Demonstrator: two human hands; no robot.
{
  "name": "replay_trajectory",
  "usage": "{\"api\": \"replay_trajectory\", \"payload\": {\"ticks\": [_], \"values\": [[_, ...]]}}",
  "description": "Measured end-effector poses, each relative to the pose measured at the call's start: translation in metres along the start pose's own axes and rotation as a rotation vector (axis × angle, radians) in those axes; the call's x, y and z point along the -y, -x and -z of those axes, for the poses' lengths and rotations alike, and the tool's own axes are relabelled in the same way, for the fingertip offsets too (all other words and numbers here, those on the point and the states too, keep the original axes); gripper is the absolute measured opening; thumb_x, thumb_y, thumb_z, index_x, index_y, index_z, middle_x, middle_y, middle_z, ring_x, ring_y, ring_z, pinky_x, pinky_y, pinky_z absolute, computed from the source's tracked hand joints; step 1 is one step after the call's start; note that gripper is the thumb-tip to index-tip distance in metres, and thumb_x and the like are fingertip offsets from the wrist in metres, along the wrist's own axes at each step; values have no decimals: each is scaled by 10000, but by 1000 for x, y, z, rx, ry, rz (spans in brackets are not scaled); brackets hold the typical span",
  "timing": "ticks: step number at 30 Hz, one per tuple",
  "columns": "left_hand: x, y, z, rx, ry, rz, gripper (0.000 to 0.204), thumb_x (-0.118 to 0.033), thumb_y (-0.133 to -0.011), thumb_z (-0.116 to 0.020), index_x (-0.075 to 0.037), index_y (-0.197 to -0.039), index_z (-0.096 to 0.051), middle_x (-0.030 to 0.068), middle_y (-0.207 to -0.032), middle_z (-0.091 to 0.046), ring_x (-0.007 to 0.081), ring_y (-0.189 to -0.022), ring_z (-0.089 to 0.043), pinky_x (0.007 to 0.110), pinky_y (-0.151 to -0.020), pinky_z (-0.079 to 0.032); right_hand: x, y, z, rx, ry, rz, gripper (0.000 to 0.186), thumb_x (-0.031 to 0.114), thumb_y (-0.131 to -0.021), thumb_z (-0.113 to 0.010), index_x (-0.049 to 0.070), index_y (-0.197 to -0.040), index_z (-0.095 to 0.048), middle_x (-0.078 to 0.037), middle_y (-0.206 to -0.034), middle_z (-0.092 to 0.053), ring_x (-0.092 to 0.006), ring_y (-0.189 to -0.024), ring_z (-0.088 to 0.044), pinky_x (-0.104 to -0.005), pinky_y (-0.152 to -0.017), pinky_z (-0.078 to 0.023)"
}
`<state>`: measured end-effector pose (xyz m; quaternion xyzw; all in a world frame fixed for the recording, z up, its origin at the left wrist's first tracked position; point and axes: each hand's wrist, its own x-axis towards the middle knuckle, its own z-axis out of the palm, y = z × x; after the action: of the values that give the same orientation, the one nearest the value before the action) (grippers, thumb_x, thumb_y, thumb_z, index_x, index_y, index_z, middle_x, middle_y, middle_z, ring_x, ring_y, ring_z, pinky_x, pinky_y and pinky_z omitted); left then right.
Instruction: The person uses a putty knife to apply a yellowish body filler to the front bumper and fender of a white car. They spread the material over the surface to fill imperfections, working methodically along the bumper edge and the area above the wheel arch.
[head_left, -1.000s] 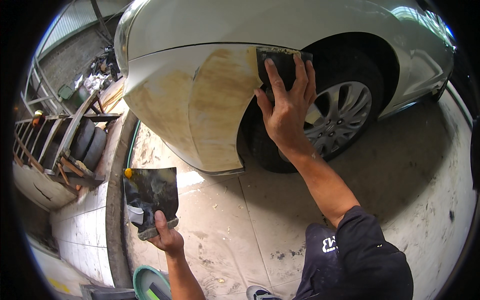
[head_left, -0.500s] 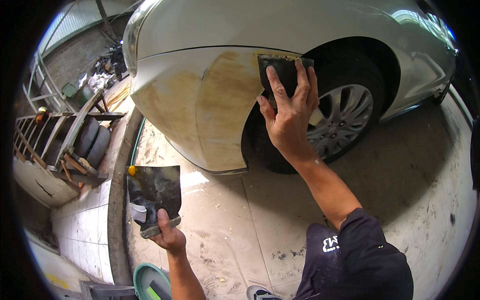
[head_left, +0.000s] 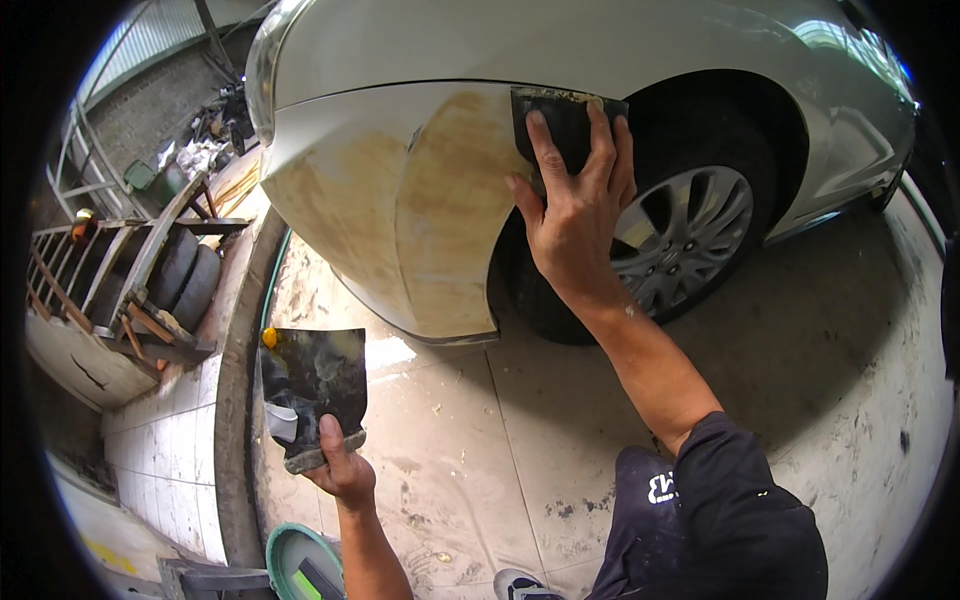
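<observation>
My left hand grips the lower edge of a black putty board, thumb on top. A yellow dab sits at the board's upper left corner, and a grey-white patch lies along its left side. My right hand presses a flat black spreader near the car's wheel arch, fingers laid over it. Pale putty residue lines the spreader's top edge. Beside it, the silver car's bumper panel carries tan and yellowish sanded-looking patches. The spreader partly covers the arch edge.
The front wheel stands just right of my right hand. Below my left hand is a green round tub with a dark, green-marked object inside. A raised tiled kerb and a wooden rack beside tyres lie to the left.
My right hand and the spreader have shifted slightly upward in the picture along the panel's edge. The left hand and board have moved a little to the right.
</observation>
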<state>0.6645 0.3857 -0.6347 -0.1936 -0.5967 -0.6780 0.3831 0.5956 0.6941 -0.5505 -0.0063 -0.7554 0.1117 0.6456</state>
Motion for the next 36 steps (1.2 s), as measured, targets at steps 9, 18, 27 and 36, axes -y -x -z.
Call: {"api": "replay_trajectory", "payload": {"ticks": [9,18,27,36], "values": [[0,3,-3,8,-13,6,424,-33,-883,-536,38,-1286,-424,149,-1239,-534,216,-1072,-565,335,-913,-482,-6,23,-6,36,-22,34,490,199,-792,-672,211,-1265,-547,-249,-1368,-297,-490,-1263,-265,-562,-944,-280],[-5,3,6,-1,-58,7,424,-33,-868,-564,41,-1268,-443,139,-1211,-558,210,-1028,-588,325,-883,-499,-4,37,15,61,-81,10,504,173,-764,-695,186,-1252,-567,-243,-1381,-312,-485,-1267,-266,-555,-972,-258],[-5,1,-3,37,-12,-9,514,-29,-869,-543,21,-1346,-361,145,-1290,-488,231,-1123,-529,353,-950,-459,7,2,8,2,-46,5,560,215,-772,-711,183,-1303,-536,-266,-1371,-303,-499,-1263,-265,-555,-976,-252],[3,4,2,52,-46,3,522,-30,-877,-533,22,-1359,-338,152,-1301,-476,233,-1129,-525,358,-951,-461,10,-1,0,-11,-27,-25,530,232,-793,-707,188,-1297,-549,-249,-1393,-298,-471,-1277,-253,-536,-1023,-225]]}}
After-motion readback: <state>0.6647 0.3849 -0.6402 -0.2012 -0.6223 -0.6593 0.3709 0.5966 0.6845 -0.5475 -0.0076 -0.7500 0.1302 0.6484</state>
